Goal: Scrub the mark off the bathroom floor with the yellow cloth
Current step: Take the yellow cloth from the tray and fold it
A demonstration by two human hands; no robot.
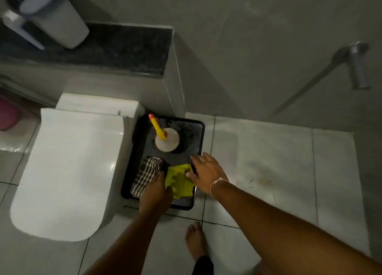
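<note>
Yellow cloth, seemingly under both hands

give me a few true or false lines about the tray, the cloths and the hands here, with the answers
1. The yellow cloth lies in the black tray. True.
2. The tray sits on top of the toilet lid. False: it is on the floor, right of the toilet.
3. Both hands, left hand and right hand, are at the yellow cloth. True.
4. The checked cloth lies right of the yellow one. False: it is on its left.
5. The bottle has a yellow nozzle with a red tip. True.
</note>
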